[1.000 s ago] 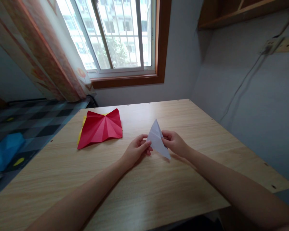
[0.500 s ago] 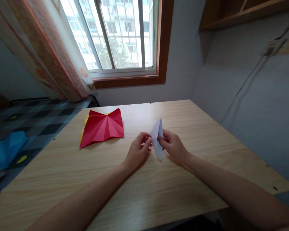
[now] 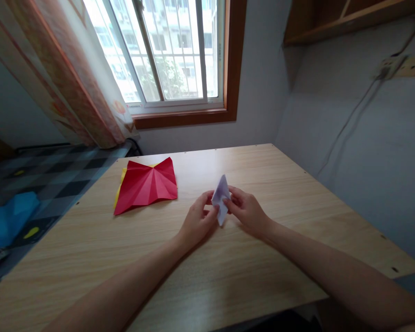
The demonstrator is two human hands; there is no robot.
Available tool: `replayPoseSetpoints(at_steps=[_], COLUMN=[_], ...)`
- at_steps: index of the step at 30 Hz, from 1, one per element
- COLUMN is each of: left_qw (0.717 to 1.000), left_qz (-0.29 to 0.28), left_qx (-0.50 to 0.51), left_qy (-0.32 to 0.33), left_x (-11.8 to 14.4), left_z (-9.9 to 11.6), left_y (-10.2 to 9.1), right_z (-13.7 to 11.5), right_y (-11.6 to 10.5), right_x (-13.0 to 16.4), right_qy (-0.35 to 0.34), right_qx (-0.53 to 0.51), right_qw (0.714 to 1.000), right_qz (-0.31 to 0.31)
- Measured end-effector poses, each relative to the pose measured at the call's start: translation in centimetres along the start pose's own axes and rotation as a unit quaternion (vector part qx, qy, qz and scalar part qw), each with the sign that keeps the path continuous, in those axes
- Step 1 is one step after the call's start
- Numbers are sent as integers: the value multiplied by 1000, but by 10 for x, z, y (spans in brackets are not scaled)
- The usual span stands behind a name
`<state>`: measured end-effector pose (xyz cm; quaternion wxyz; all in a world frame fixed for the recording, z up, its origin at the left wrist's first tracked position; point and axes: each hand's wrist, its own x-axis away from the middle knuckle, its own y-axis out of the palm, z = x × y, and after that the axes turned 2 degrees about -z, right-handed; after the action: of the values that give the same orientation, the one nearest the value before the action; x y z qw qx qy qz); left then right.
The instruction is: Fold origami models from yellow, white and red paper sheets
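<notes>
Between my hands, just above the middle of the table, is a small folded sheet of white paper (image 3: 222, 190), narrow and pointed at top and bottom. My left hand (image 3: 198, 216) pinches its left edge, thumb in front and fingers behind. From the other side my right hand (image 3: 246, 208) grips it, with the thumb pressed on the front face. Parts of the fingers behind the paper are hidden. To the left of my hands lies a creased red paper (image 3: 148, 186) with fan-like folds. A yellow paper (image 3: 118, 191) shows from under its left edge.
The wooden table (image 3: 276, 272) reaches toward a barred window (image 3: 173, 55). At left, a checked bedspread (image 3: 72, 170) carries a blue folded paper (image 3: 12, 219). A curtain (image 3: 76, 78) hangs above it. A shelf (image 3: 332, 32) and a plugged-in socket (image 3: 389, 67) are on the right wall.
The white paper has shifted slightly left and turned, so its front face shows more. My left hand, which was at its edge, now holds it with the thumb in front.
</notes>
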<state>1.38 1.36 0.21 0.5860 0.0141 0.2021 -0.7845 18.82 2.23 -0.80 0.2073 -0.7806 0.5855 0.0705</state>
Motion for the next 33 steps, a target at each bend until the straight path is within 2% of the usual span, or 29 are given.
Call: replayPoseSetpoints(at_steps=[9, 15, 21, 27, 33], left_qw=[999, 990, 967, 952, 928], left_qz=[26, 44, 48, 33, -25], left_qx=[29, 121, 221, 272, 345], left_qy=[5, -54, -117, -134, -140], left_x=[-6, -7, -7, -9, -7], left_z=[-10, -10, -8, -12, -6], left_y=[-5, -8, -9, -9, -11], right_z=[2, 7, 4, 5, 6], right_y=[-5, -8, -13, -17, -22], right_x=[0, -2, -1, -4, -8], right_qy=[-13, -46, -62, -53, -49], right_qx=[18, 10, 12, -24, 0], right_qw=[1000, 999, 998, 998, 999], right_qz=[-18, -15, -11, -15, 14])
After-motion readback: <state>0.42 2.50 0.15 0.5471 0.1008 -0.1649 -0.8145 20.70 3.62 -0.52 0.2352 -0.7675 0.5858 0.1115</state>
